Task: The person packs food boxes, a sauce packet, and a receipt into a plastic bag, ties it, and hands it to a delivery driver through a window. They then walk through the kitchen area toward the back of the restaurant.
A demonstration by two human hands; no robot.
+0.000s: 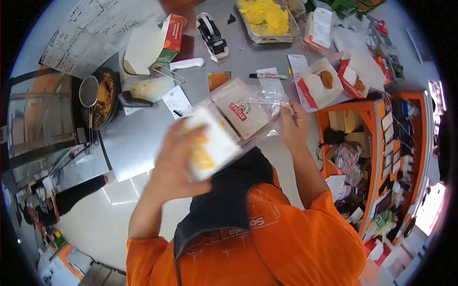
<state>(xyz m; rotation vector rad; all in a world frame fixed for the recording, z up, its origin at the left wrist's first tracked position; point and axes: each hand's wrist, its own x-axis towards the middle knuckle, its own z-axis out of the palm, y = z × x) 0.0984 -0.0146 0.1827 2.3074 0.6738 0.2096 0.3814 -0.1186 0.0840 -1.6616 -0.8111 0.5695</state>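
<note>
In my left hand (174, 164) is a white box (217, 140) with yellow print, blurred by motion, my fingers wrapped round its side. My right hand (293, 125) pinches the edge of a clear plastic bag (273, 107). Inside or under that bag lies a beige food box (244, 110) with a red printed label; the white box overlaps its left side. Just beyond the bag, a black marker (267, 76) rests across a paper slip (271, 86). Two open food boxes, one nearer (320, 86) and one farther right (353, 78), hold fried pieces and white wrapped portions.
A tray of yellow slices (267, 19) and a tape dispenser (212, 35) stand at the back. To the left are a pan of brown food (107, 97), a strainer (89, 93) and a white-handled knife (186, 63). Orange shelving (329, 112) stands to the right.
</note>
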